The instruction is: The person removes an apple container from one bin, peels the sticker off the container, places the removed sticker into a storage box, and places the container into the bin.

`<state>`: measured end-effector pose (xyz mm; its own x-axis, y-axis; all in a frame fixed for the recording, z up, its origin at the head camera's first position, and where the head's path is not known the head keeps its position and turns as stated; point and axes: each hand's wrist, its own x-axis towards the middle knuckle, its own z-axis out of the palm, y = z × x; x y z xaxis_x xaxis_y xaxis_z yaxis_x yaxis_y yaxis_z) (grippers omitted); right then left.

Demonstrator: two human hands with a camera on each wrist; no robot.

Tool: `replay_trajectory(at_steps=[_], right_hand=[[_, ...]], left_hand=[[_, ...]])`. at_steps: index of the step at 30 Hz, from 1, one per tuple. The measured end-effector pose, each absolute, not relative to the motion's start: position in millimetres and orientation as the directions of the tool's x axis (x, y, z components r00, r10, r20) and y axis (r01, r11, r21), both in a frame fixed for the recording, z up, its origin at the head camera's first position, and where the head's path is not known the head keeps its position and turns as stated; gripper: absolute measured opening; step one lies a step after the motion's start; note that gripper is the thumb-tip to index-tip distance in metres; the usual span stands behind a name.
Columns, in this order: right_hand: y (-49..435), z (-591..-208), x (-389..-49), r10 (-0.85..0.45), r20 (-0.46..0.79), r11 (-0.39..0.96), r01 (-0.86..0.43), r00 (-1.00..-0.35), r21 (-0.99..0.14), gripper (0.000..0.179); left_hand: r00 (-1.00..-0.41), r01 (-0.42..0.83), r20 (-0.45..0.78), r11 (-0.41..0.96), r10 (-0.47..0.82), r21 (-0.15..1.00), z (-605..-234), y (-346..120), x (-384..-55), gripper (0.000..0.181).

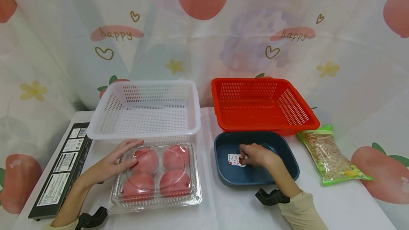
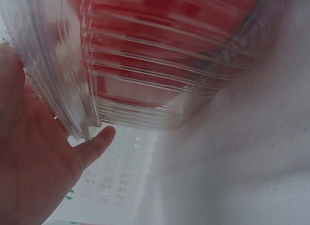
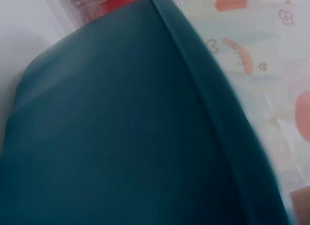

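A clear plastic clamshell box (image 1: 195,187) with red, round fruit-like things (image 1: 174,181) inside stands on the table at left of centre. My left hand (image 1: 119,159) rests on its far left corner, with the thumb on the lid and the fingers along the back edge. In the left wrist view one fingertip (image 2: 104,138) extends past the box's rim. My right hand (image 1: 258,155) reaches into a dark blue plastic basin (image 1: 223,173). Its fingers are bent and pinch at a small white label (image 1: 234,159) with red print, partly covered by them. The right wrist view shows mostly the basin's outer wall (image 3: 111,113).
Behind stand a white perforated basket (image 1: 143,132) and a red perforated basket (image 1: 265,126). A long black box (image 1: 60,173) with white stickers lies at the left. A green-edged clear bag (image 1: 332,155) of pale food pieces lies at the right. A printed cloth (image 1: 204,52) hangs behind.
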<state>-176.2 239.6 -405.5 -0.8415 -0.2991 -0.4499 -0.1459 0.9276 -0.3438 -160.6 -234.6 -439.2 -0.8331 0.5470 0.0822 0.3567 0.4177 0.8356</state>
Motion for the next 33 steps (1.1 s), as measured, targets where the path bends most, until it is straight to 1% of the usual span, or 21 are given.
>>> replay_trajectory(at_steps=[4,8,16,26,29,31,33], right_hand=[[242,-406,-178,-0.283,-0.469,0.936,-0.135,-0.837,-0.325,0.017],[244,-406,-178,-0.280,-0.477,0.938,-0.133,-0.833,-0.319,0.017],[247,-405,-178,-0.258,-0.474,0.945,-0.118,-0.842,-0.305,0.017],[250,-402,-178,-0.273,-0.457,0.941,-0.138,-0.846,-0.308,0.016],[249,-399,-179,-0.337,-0.376,0.911,-0.199,-0.863,-0.361,0.012],[248,-397,-180,-0.397,-0.267,0.869,-0.266,-0.878,-0.416,0.010],[244,-395,-181,-0.438,-0.137,0.818,-0.331,-0.888,-0.469,0.014]], left_hand=[[-0.831,0.351,0.086,0.398,0.550,0.848,-440,-235,-161,0.055],[-0.827,0.372,0.097,0.409,0.554,0.833,-440,-235,-162,0.055],[-0.828,0.376,0.099,0.416,0.552,0.828,-439,-235,-161,0.054],[-0.830,0.365,0.095,0.406,0.550,0.837,-439,-234,-161,0.054],[-0.831,0.362,0.091,0.410,0.548,0.837,-439,-234,-160,0.054],[-0.831,0.360,0.088,0.411,0.549,0.838,-438,-234,-161,0.054],[-0.830,0.360,0.086,0.411,0.551,0.838,-438,-234,-161,0.054]])
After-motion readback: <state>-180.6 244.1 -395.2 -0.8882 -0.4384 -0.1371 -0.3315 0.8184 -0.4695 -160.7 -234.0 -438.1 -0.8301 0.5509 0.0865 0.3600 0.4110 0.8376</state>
